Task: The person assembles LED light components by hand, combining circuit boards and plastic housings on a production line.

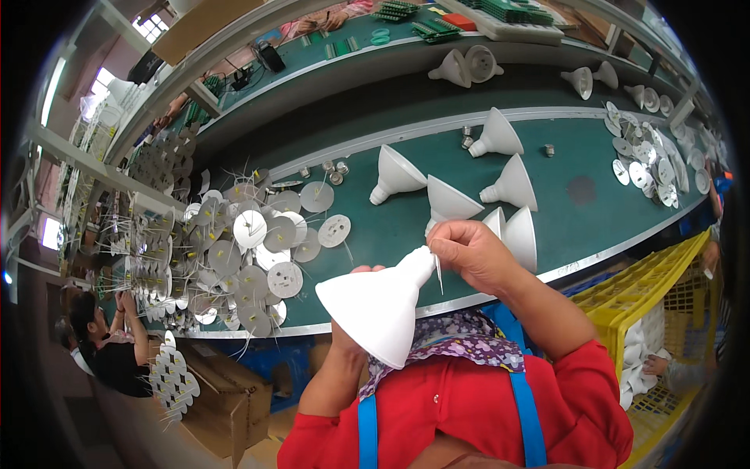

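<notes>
Head camera: White lamp cone (371,316) held in two bare hands, just below centre

From my remote post I read this view as a clock face, with twelve at the upper edge. Toward six o'clock, the cone tilts, its broad end at seven and its slim neck aimed up toward one. The left hand (346,341) cups it from behind; most of that hand is hidden by the cone, though fingers show above its upper edge. The right hand (469,248), toward three, has thumb and forefinger pinched together at the neck's tip, where a thin white strand (439,275) hangs down.

From twelve round to three, I count six more white cones (512,184) on the green bench (586,227), two of them overlapping at three. Small metal caps (341,168) sit at eleven and from one round to two. Toward nine spreads a heap of silvery discs (250,229) bristling with thin wires; a smaller pile of pale discs (648,155) lies between two and three. Beyond the bench at one o'clock, further cones rest on a dark ledge (531,90), and green circuit boards (437,30) are stacked above, near half past twelve.

A yellow crate (641,275) of white pieces stands between three and four, a cardboard box (254,410) between seven and eight. Near eight, I see a co-worker (113,359) in a black top, hands lifted.
</notes>
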`<state>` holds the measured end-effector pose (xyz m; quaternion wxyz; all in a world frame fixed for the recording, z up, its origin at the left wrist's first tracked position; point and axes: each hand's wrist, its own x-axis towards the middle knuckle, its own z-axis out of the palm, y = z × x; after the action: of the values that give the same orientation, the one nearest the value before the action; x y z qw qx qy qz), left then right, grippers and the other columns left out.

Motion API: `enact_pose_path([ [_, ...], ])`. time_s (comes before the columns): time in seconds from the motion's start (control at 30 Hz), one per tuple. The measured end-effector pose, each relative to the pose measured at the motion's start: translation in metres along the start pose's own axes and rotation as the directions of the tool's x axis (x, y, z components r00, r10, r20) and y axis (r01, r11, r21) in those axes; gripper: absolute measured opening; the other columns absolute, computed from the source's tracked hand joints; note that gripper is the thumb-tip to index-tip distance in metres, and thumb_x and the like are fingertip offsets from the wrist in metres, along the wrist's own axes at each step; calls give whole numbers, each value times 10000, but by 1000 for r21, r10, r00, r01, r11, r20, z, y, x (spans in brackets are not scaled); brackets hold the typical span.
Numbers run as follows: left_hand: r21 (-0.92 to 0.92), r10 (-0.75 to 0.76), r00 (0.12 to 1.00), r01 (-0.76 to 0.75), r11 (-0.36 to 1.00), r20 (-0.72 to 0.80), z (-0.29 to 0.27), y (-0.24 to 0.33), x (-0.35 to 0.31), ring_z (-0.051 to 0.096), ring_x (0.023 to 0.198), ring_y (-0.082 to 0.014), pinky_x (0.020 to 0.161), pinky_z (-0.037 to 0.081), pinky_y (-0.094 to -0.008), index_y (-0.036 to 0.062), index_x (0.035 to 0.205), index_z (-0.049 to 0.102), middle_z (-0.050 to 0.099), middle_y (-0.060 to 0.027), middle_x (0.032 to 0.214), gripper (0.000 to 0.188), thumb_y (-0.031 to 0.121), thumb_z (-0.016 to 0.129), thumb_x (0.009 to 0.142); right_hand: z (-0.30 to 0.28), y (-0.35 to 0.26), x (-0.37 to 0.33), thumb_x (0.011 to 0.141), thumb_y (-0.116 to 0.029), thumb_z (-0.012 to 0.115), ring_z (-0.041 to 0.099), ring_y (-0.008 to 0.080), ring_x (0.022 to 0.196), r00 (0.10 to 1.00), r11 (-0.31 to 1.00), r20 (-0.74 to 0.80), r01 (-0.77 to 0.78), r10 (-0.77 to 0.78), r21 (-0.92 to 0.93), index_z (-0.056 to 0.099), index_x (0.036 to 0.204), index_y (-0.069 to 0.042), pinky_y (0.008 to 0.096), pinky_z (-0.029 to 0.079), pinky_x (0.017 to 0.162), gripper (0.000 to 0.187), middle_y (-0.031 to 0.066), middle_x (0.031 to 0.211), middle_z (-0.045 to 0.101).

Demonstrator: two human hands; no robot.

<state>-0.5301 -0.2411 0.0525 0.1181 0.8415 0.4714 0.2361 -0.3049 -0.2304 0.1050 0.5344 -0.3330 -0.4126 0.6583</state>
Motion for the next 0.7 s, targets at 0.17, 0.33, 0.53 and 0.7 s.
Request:
enact_pose_path([
  [0.17, -343, 151, 987, -161, 925, -55, -6, -3, 10, 490, 1120, -284, 871, 471, -434, 102, 1170, 513, 506, -95, 1185, 319, 254, 523, 889, 5, 6, 4, 865, -118, 608, 530, 76, 794, 999, 984, 0, -41, 41, 173, 583, 835, -43, 228, 442, 729, 84, 6, 837, 563],
  [0.33, -916, -167, 957, 164, -366, 238, -3, 5, 29, 483, 1126, -334, 772, 504, -511, 138, 1214, 477, 494, -73, 1203, 379, 315, 521, 882, 0, 14, 17, 886, -70, 556, 476, 108, 800, 899, 830, -60, 372, -433, -416, 535, 846, -37, 234, 391, 752, 56, 26, 849, 485],
  [0.53, -966, -333, 909, 209, -154, 250, -19, -11, 136, 567, 1025, -227, 898, 468, -378, 4, 1199, 464, 560, -111, 1124, 357, -1, 545, 851, -13, -19, 44, 947, -211, 488, 482, 59, 812, 894, 905, -263, 271, -363, -327, 481, 1089, -26, 208, 411, 729, 233, 18, 942, 553],
  [0.7, -936, -385, 923, 144, 322, 10, 30, -81, 279, 587, 912, -170, 834, 452, -290, -39, 1167, 533, 612, -105, 1048, 344, 45, 579, 837, -31, -32, 23, 915, -110, 520, 523, 81, 830, 883, 836, -249, 236, -397, -495, 498, 1066, -16, 237, 434, 752, 179, 24, 906, 551],
])
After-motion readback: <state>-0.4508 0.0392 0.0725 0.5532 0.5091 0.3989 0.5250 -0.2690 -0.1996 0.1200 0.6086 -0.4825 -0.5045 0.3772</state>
